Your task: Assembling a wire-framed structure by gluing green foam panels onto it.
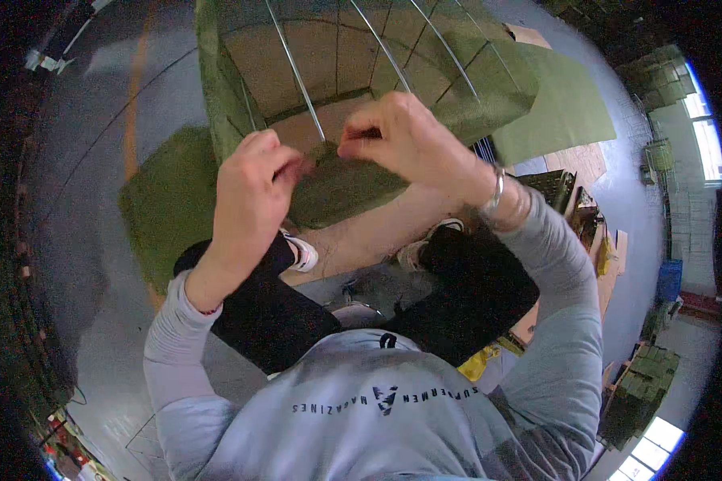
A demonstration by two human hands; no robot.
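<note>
Olive-green fabric forms the cover (349, 192) of a broad, box-like piece, which lies in front of the seated person, its near edge beneath both hands. Thin metal rods (296, 70) run across its brown interior (277, 56). Left hand (253, 180): fingers bent inward toward the thumb; the tips are blurred, so whether they pinch anything cannot be told. Right hand (409, 140): fingers curled, thumb below, facing the left; its grip likewise cannot be confirmed.

Handling, as judged: the cover is soft, pliable and not slippery; the rods are stiff, smooth and springy; the whole is bulky rather than fragile. Take the fabric by its near edge and each rod close to its end.

Surroundings: a green flap (164, 192) spreads at left, another (573, 96) at far right. Brown sheeting (353, 236) lies beneath, between the shoes (303, 253). The knees limit access from below; the parallel rods obstruct reach into the interior. Dark crates (555, 188) stand to the right.
</note>
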